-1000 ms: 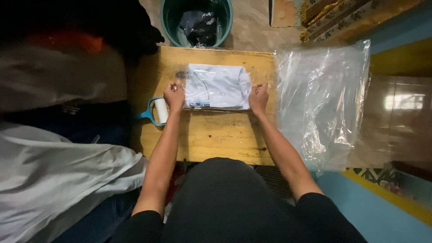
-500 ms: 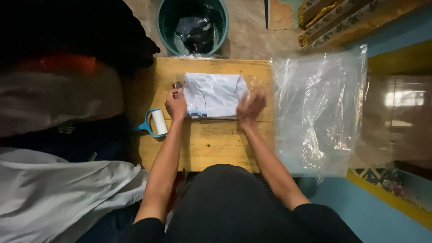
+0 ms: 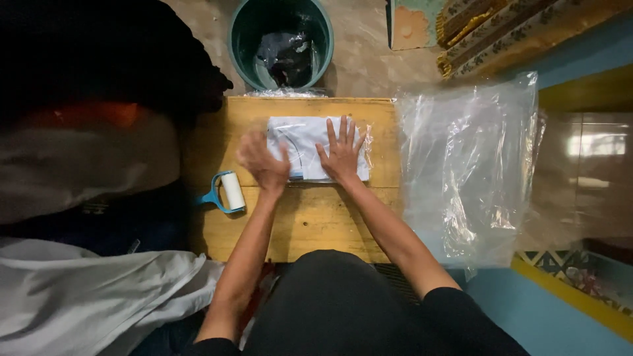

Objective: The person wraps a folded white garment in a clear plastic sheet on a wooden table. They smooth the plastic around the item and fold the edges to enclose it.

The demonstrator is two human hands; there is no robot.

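Note:
A folded white garment in a clear plastic bag lies on the far part of a small wooden table. My right hand rests flat on its right half, fingers spread. My left hand is blurred at the package's left near corner, fingers apart, holding nothing.
A blue-handled lint roller lies at the table's left edge. A green bucket with dark contents stands beyond the table. A stack of clear plastic bags lies to the right. White cloth and bundles fill the left.
My right hand has slid from the package's right edge onto its top and spread flat. My left hand has come off the left edge and is moving over the near corner.

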